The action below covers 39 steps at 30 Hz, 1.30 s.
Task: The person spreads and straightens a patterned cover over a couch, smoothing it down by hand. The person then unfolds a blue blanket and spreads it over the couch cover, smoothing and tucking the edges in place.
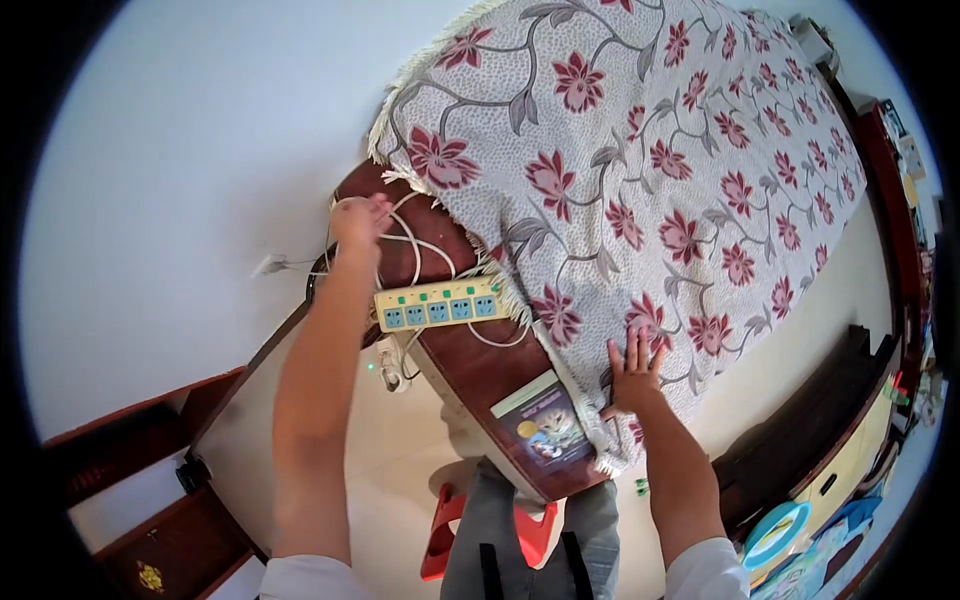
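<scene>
My left hand [360, 220] is over the far left corner of the dark red wooden surface [470, 355], by loops of white cable [415, 240]; its fingers are bunched, and what they may hold is too small to make out. My right hand [635, 380] lies with fingers spread on the floral cloth [680, 190], near its fringed edge. Between my hands, a yellow power strip [440, 304] with several blue sockets sits across the wood. Nearer me lies a book with a cat on its cover [545, 425].
A wall plug [270, 265] with a cord is at the left. A white adapter [390, 365] hangs or lies beside the wood's left edge. Red stool parts [440, 535] are near my legs. At the right stand a dark wooden bench [810, 420] and a blue basin [776, 533].
</scene>
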### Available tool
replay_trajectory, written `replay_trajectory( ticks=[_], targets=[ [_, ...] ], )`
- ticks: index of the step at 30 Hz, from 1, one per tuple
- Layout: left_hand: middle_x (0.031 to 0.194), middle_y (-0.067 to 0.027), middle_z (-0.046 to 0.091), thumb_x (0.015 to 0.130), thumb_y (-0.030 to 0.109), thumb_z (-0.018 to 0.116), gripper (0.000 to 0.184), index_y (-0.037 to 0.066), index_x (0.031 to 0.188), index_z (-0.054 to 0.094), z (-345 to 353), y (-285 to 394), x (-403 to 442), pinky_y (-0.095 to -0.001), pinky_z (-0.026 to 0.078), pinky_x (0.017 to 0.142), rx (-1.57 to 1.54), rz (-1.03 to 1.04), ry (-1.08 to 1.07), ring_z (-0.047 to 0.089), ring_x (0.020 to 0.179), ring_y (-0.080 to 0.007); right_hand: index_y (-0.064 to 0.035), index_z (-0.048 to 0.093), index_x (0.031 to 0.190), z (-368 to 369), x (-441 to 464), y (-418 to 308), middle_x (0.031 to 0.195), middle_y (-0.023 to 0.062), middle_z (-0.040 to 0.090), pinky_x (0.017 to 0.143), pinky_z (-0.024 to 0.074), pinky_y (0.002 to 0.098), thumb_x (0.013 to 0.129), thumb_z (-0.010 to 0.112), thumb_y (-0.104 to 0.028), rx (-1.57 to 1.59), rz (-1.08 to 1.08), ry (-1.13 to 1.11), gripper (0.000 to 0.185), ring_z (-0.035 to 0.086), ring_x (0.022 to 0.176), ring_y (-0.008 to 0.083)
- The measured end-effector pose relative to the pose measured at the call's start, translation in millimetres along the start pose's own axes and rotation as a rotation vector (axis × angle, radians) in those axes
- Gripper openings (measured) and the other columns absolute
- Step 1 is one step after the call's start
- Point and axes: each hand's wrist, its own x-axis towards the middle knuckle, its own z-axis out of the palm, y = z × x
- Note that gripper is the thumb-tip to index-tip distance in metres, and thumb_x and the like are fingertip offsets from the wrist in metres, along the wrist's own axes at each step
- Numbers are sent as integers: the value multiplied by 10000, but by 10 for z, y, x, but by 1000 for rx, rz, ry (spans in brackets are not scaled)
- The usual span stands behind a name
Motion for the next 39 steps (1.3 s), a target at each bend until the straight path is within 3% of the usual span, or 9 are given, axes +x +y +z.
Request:
replay_trajectory(
  ticks=[8,13,15,19,26,27,31,35,39],
  targets=[
    [1500,-189,440,983,363,606,684,17,1511,343,267,149,-411,-486,409,1104,169,-422,-417,495,1325,-324,-102,-46,1607,-35,-57,-107,1621,316,-138,1125,1,743,496,807,-776,-80,81,7,1554,-151,1499,489],
    [1461,-204,457,1017,273,523,512,22,1449,410,372,-281,-102,-493,466,1049,27,-265,-471,522,1287,-344,-211,10,1620,62,-68,-150,1662,234,-45,1151,80,713,425,866,-711,-49,148,113,1552,-64,1534,418],
    [1137,-131,610,962,236,532,307,25,1182,564,254,-186,-104,-472,535,887,98,-174,-204,645,1019,-297,-215,-12,1618,120,-58,-147,1663,227,-57,1152,86,710,428,868,-706,-45,163,145,1559,-67,1536,411],
    [1029,-106,611,956,270,467,296,49,1108,594,-560,-44,497,-465,533,695,145,31,25,589,859,-225,-224,-72,1610,0,-148,-167,1664,212,-88,1158,101,700,443,870,-704,-2,170,115,1575,-61,1538,399],
    [1258,-147,523,997,349,551,475,51,1353,450,-278,-208,-555,-453,432,989,73,-212,-202,555,1159,-296,-223,-50,1611,126,-120,-150,1667,201,-21,1158,147,693,370,878,-710,25,159,229,1624,17,1538,392],
    [1287,-177,497,940,237,661,544,47,1389,420,-180,-358,-626,-443,439,998,224,-92,-16,550,1177,-297,-226,-37,1612,207,-75,-133,1668,197,3,1158,154,691,361,884,-700,16,162,276,1624,42,1536,391],
    [1283,-205,525,816,66,714,574,34,1337,475,-239,-766,-1087,-424,440,1004,678,1074,-452,543,1200,-318,-230,90,1606,190,-440,-299,1654,188,139,1184,205,627,516,912,-539,147,181,389,1400,208,1509,356],
    [1268,-143,592,785,102,715,467,64,1235,594,-149,-892,-1944,-466,383,1081,1175,1247,-1178,527,1206,-339,-146,494,1368,787,-950,-614,1402,139,480,1061,380,504,706,828,-279,576,189,713,753,471,1279,347],
    [1155,-113,625,802,156,684,374,87,1167,642,-105,-1453,-1983,-468,392,1037,1255,1663,-1048,561,1136,-299,-116,630,1069,1263,-1488,-1045,1040,95,614,870,451,439,726,773,-197,718,374,929,380,573,1012,326]
  ],
)
